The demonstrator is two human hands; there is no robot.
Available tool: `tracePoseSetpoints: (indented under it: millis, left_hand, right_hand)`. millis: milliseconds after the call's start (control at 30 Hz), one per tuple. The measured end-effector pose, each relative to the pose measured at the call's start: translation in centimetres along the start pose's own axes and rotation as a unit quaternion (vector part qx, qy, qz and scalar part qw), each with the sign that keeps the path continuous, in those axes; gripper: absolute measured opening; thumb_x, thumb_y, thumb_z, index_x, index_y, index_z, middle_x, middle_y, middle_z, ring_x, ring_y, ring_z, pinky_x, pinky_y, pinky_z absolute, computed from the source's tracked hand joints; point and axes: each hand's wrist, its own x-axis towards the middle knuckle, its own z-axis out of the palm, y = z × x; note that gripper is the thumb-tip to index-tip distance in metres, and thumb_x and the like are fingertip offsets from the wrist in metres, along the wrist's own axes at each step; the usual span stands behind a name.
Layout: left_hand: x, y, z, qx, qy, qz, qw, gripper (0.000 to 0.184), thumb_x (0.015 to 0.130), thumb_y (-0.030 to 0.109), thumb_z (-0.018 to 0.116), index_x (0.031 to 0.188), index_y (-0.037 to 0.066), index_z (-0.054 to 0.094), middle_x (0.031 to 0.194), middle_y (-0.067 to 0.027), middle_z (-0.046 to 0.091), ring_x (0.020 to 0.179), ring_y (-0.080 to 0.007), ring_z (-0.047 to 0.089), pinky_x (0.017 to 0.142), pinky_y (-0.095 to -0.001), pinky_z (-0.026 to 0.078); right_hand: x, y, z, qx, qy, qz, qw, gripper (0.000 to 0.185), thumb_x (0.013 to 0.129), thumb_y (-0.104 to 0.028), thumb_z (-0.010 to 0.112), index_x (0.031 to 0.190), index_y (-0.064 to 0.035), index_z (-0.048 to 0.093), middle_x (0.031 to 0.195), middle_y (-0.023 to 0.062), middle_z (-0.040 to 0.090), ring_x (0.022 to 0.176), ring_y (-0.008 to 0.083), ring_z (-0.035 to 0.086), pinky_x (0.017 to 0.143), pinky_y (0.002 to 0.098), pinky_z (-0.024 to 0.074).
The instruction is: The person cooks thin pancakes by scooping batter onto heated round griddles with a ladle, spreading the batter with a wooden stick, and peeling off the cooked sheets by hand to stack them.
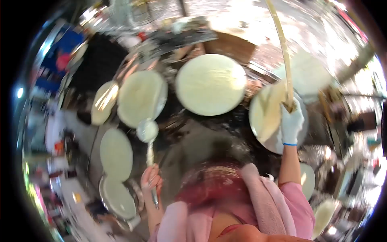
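My left hand (151,177) is wrapped round the handle of a ladle (147,130). The ladle's round bowl is at the lower edge of a round pan (163,101) covered with a pale layer; whether they touch is unclear. My right hand (292,123), in a white glove with a blue cuff, grips the near end of a long, thin wooden stick (281,38) that reaches up and away. Below this hand is another round pan (298,135), where a pale, thin sheet (264,117) looks partly folded, leaving some grey surface bare.
At the back centre is a round pan with a smooth pale layer (210,84). More pale rounds (116,154) stand at left, one in a metal-rimmed pan (105,195). A brown board (229,47) stands behind. Others lie at lower right (324,215).
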Motion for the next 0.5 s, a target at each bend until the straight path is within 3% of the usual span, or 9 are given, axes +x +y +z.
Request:
tracePoseSetpoints:
  millis: [33,67,133,200,267,300,367,500]
  left_hand:
    - [-0.4,0.4,0.2,0.01,0.018,-0.003,1.0,0.034,0.105,0.024,0.041,0.115,-0.006,0.055,0.076,-0.0023,0.06,0.034,-0.0057,0.036,0.037,-0.0228,0.03]
    - [-1.1,1.0,0.5,0.03,0.125,0.007,0.992,0.033,0.105,0.024,0.04,0.114,-0.005,0.055,0.069,0.0009,0.055,0.032,-0.0067,0.035,0.035,-0.0251,0.03]
    - [-2.2,2.1,-1.5,-0.026,0.088,0.017,0.996,0.031,0.104,0.024,0.043,0.113,-0.002,0.057,0.066,0.0022,0.052,0.032,-0.0076,0.034,0.034,-0.0266,0.027]
    - [-3.6,3.5,-3.9,-0.051,0.135,0.026,0.989,0.03,0.104,0.025,0.045,0.112,0.0,0.058,0.064,0.0028,0.049,0.032,-0.0082,0.034,0.034,-0.0265,0.026]
    - [-4.8,5.4,-7.1,-0.04,0.132,0.037,0.99,0.029,0.103,0.026,0.046,0.111,0.001,0.059,0.063,0.0032,0.048,0.032,-0.0087,0.034,0.034,-0.0265,0.024]
    - [-5.2,6.3,-9.1,-0.014,0.106,0.05,0.993,0.029,0.103,0.027,0.047,0.11,0.001,0.059,0.063,0.0033,0.047,0.032,-0.0089,0.034,0.034,-0.0265,0.024]
    - [-6.2,7.9,-12.0,0.001,0.07,0.076,0.995,0.03,0.102,0.03,0.05,0.108,0.002,0.059,0.063,0.0036,0.046,0.033,-0.0089,0.034,0.034,-0.026,0.024]
    - [-9.0,11.1,-15.1,-0.087,0.137,0.127,0.979,0.026,0.102,0.027,0.049,0.107,0.002,0.058,0.065,0.0033,0.046,0.035,-0.007,0.032,0.036,-0.0237,0.025]
  right_hand:
    - [-0.5,-3.3,1.5,-0.05,-0.021,-0.037,0.998,0.036,0.082,-0.013,0.07,0.117,-0.0088,0.064,0.096,0.0171,0.071,0.088,0.0303,0.07,0.078,0.0368,0.0536]
    - [-0.8,-5.0,3.6,-0.08,-0.048,-0.103,0.99,0.036,0.083,-0.014,0.07,0.118,-0.0101,0.064,0.097,0.0165,0.071,0.089,0.0325,0.069,0.077,0.0377,0.0536]
    - [-2.2,-9.9,7.3,-0.072,-0.14,-0.153,0.976,0.036,0.083,-0.014,0.069,0.118,-0.0091,0.062,0.098,0.0179,0.07,0.089,0.0339,0.069,0.076,0.0394,0.0533]
    - [-4.2,-15.7,10.9,-0.01,-0.226,-0.192,0.955,0.03,0.081,-0.014,0.069,0.11,-0.0035,0.064,0.09,0.0197,0.068,0.085,0.0342,0.067,0.078,0.0391,0.0507]
    - [-5.8,-21.1,15.0,-0.058,-0.3,-0.228,0.925,0.034,0.079,-0.007,0.068,0.112,-0.0008,0.064,0.086,0.0132,0.069,0.075,0.0226,0.064,0.073,0.0305,0.0507]
    - [-6.2,-22.9,17.6,-0.005,-0.321,-0.27,0.908,0.035,0.079,-0.006,0.069,0.113,0.0002,0.065,0.085,0.0094,0.068,0.073,0.0185,0.061,0.072,0.029,0.0497]
    - [-8.5,-28.9,20.5,0.114,-0.436,-0.175,0.875,0.04,0.078,-0.005,0.071,0.116,0.0025,0.065,0.088,0.0022,0.065,0.075,0.0097,0.057,0.07,0.0253,0.0478]
    - [-10.2,-38.8,25.7,0.211,-0.466,-0.151,0.846,0.037,0.077,-0.002,0.069,0.114,0.0041,0.066,0.089,0.0056,0.067,0.079,0.0124,0.062,0.075,0.0248,0.0516]
